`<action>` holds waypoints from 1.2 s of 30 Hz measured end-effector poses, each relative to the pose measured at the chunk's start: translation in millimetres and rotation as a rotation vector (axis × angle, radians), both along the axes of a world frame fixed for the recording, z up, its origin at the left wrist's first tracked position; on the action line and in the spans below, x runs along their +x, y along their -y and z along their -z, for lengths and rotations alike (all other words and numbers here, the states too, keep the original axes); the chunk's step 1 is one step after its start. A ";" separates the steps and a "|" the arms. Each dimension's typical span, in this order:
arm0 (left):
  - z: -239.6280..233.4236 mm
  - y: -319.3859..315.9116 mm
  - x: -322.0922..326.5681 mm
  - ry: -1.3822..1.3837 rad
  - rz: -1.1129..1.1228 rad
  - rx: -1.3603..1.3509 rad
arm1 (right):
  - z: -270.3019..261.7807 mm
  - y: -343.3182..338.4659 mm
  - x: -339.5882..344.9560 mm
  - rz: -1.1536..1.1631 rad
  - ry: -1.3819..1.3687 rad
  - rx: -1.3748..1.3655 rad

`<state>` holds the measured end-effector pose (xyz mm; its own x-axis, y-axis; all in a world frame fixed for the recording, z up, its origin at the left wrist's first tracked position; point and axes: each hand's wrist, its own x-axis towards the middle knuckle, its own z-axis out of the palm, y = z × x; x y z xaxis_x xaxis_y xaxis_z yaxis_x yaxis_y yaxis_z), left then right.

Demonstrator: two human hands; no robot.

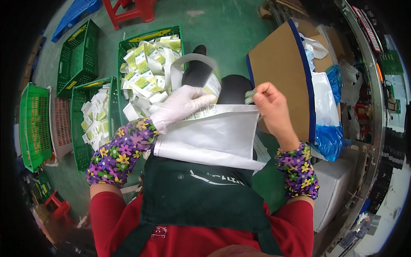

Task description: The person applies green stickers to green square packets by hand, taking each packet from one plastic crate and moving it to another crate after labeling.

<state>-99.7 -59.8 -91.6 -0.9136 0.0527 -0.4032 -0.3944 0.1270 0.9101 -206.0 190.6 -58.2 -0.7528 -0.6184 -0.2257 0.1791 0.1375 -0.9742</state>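
Across my lap lies a white backing sheet (212,135), its near edge rolled and its far edge bearing a row of small green-and-white stickers (205,112). My left hand (184,102), in a thin white glove, pinches a printed label strip (212,84) at the sheet's far edge. That strip curves away over my left leg towards a green plastic crate (120,109) heaped with white, yellow and green label strips (144,67). My bare right hand (273,106) holds a small greenish sticker (249,96) between thumb and fingertips, just past the sheet's far right corner.
Left of the full crate stand a smaller green crate (77,128) of cut labels and another green crate (61,69). A brown box with blue edging (279,70) stands at the right, beside blue plastic bags (330,138). A red stool (128,14) is beyond the crates.
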 end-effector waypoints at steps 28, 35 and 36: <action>-41.7 70.1 33.7 -0.511 -0.949 0.546 | -25.0 190.1 35.0 -0.162 0.009 -0.089; -49.5 74.0 34.0 -0.543 -0.942 0.619 | -26.1 187.0 32.8 -0.184 -0.081 -0.010; -50.8 73.3 33.4 -0.553 -0.934 0.636 | -25.9 186.8 33.2 -0.187 -0.077 -0.014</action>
